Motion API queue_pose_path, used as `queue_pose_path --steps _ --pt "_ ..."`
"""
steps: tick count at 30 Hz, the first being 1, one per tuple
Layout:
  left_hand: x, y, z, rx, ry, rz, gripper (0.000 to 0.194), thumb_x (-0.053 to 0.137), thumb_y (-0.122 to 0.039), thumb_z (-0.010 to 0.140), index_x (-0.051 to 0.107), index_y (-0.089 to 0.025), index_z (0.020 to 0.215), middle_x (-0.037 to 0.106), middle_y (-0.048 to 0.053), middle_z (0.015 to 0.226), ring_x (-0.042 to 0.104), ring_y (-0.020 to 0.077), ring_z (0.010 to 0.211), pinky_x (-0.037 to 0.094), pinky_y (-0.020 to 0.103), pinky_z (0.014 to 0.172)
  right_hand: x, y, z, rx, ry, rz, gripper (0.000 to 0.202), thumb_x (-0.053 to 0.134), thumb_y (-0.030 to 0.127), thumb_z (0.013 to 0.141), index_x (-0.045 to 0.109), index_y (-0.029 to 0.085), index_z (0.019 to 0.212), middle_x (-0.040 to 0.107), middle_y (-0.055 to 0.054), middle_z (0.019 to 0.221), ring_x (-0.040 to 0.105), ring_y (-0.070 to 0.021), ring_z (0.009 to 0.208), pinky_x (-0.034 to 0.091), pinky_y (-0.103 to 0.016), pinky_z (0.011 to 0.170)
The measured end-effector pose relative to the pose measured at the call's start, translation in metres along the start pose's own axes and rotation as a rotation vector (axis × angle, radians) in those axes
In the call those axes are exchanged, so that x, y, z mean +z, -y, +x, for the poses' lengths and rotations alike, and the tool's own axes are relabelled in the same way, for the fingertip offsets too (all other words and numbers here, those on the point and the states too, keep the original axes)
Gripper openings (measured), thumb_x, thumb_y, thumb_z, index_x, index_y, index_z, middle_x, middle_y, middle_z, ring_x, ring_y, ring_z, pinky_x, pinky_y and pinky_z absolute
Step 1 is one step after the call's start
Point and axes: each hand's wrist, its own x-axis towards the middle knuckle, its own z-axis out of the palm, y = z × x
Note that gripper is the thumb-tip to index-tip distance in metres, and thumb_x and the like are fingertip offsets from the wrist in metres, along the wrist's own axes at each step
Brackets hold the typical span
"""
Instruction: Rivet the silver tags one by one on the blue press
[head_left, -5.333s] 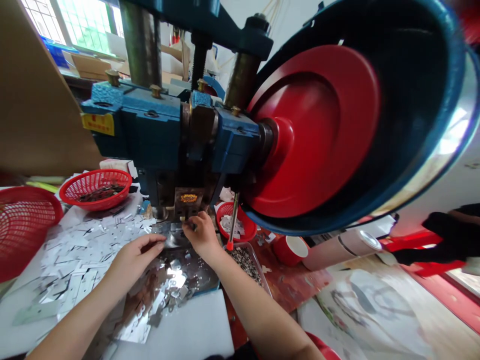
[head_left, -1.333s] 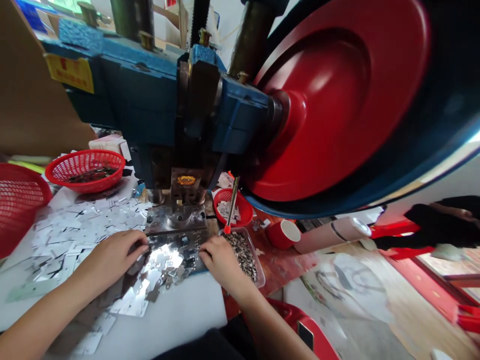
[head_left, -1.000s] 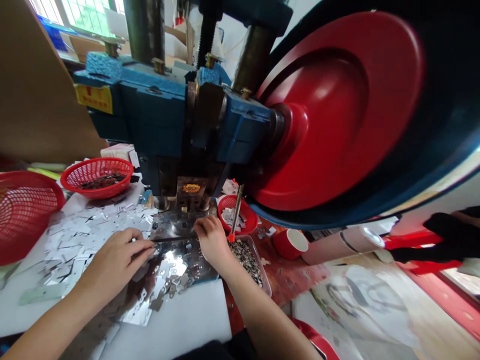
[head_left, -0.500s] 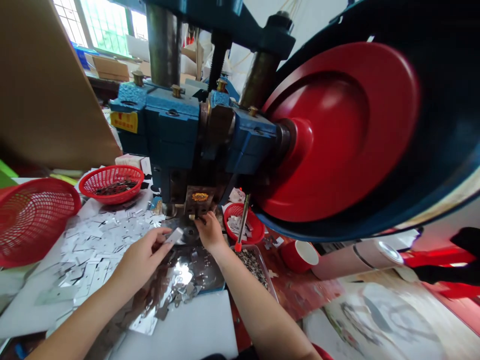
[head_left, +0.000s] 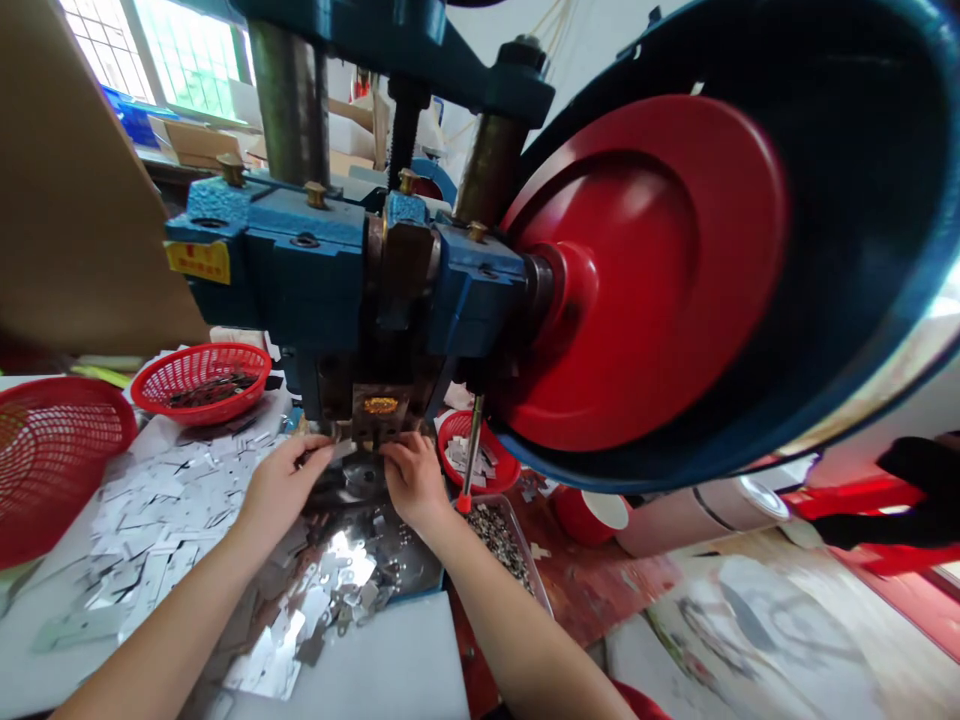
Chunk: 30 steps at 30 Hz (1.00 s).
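My left hand pinches a small flat metal plate, its far end close to the die under the press. On the other side of the die, my right hand has its fingers curled in beneath the dark press ram. Whatever lies between those fingertips is hidden. Below both hands, the steel bed carries a heap of shiny cut metal pieces. Many flat metal plates are spread to the left of my left hand.
A red basket of dark parts and another red basket stand left. At right are a red basket with metal pieces, a clear bin of small parts, a red-tipped lever and a large red flywheel.
My left hand has moved forward and left, bringing the plate up to the die. The right hand stays beside the die, its fingers now lying more across the front. The view has shifted slightly.
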Motion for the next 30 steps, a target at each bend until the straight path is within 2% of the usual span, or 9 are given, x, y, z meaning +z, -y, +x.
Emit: queue_pose_path --steps 4,8,10,13,16,19,22,26,30 --pt "-0.016 0.014 -0.007 -0.177 -0.055 -0.152 0.042 0.054 -0.054 0.075 0.066 -0.021 0.099 0.071 0.003 0.098 0.063 0.0238 0.091 0.048 0.033 0.078 -0.008 0.008 -0.006 -0.151 0.125 -0.275 0.030 0.056 0.014 0.081 0.070 0.033 0.100 0.063 -0.002 0.100 0.050 -0.0219 0.095 0.040 -0.037 0.085" --pt "-0.013 0.012 -0.010 -0.174 0.024 -0.209 0.043 0.056 -0.055 0.074 0.067 -0.020 0.097 0.071 0.003 0.096 0.064 0.0236 0.091 0.049 0.032 0.077 -0.008 0.011 -0.006 -0.181 0.136 -0.364 0.029 0.055 0.016 0.083 0.070 0.034 0.101 0.063 -0.002 0.104 0.048 -0.0242 0.100 0.036 -0.042 0.089" --pt "-0.007 0.007 -0.009 -0.149 0.060 -0.194 0.042 0.055 -0.055 0.075 0.067 -0.020 0.096 0.072 0.003 0.094 0.064 0.0230 0.088 0.049 0.032 0.078 -0.006 0.009 -0.004 -0.156 0.140 -0.298 0.030 0.054 0.014 0.083 0.071 0.032 0.099 0.062 -0.003 0.102 0.049 -0.0233 0.100 0.037 -0.040 0.090" --pt "0.004 -0.001 -0.005 -0.064 0.081 -0.105 0.038 0.051 -0.052 0.079 0.068 -0.021 0.094 0.072 0.003 0.092 0.065 0.0226 0.086 0.050 0.034 0.078 -0.001 0.001 0.000 -0.045 0.092 -0.033 0.029 0.049 0.010 0.084 0.071 0.025 0.096 0.062 -0.005 0.096 0.054 -0.0184 0.096 0.043 -0.032 0.087" --pt "0.017 -0.007 0.003 0.020 0.084 -0.040 0.030 0.051 -0.043 0.079 0.070 -0.022 0.089 0.071 0.004 0.092 0.064 0.0235 0.087 0.049 0.035 0.080 0.004 -0.005 0.002 0.028 0.011 0.193 0.022 0.049 0.016 0.087 0.070 0.021 0.093 0.062 -0.005 0.095 0.058 -0.0160 0.092 0.046 -0.028 0.085" --pt "0.029 -0.007 0.010 0.075 0.051 0.003 0.026 0.052 -0.037 0.076 0.070 -0.020 0.084 0.068 0.007 0.094 0.061 0.0262 0.094 0.046 0.038 0.088 0.007 -0.006 0.002 0.046 -0.021 0.200 0.011 0.060 0.020 0.082 0.070 0.022 0.087 0.061 -0.004 0.098 0.058 -0.0175 0.096 0.045 -0.031 0.090" --pt "0.036 -0.004 0.015 0.101 0.030 0.036 0.028 0.053 -0.036 0.074 0.070 -0.017 0.085 0.065 0.010 0.100 0.058 0.0279 0.100 0.043 0.040 0.094 0.010 -0.007 0.004 0.076 -0.028 0.170 0.013 0.063 0.014 0.078 0.069 0.022 0.086 0.060 -0.005 0.099 0.058 -0.0183 0.097 0.045 -0.032 0.091" --pt "0.038 0.000 0.018 0.111 0.106 0.030 0.031 0.051 -0.035 0.076 0.068 -0.018 0.095 0.067 0.007 0.102 0.061 0.0250 0.098 0.046 0.037 0.090 0.014 -0.009 0.009 0.098 0.013 0.169 0.018 0.061 0.009 0.076 0.068 0.020 0.089 0.060 -0.005 0.099 0.058 -0.0180 0.097 0.045 -0.032 0.091" --pt "0.036 -0.001 0.021 0.127 0.183 0.018 0.031 0.051 -0.034 0.077 0.066 -0.022 0.101 0.070 0.002 0.100 0.063 0.0227 0.095 0.048 0.033 0.085 0.010 -0.004 0.009 0.137 0.035 0.135 0.018 0.060 0.011 0.078 0.067 0.019 0.092 0.061 -0.005 0.098 0.058 -0.0183 0.095 0.046 -0.031 0.089"
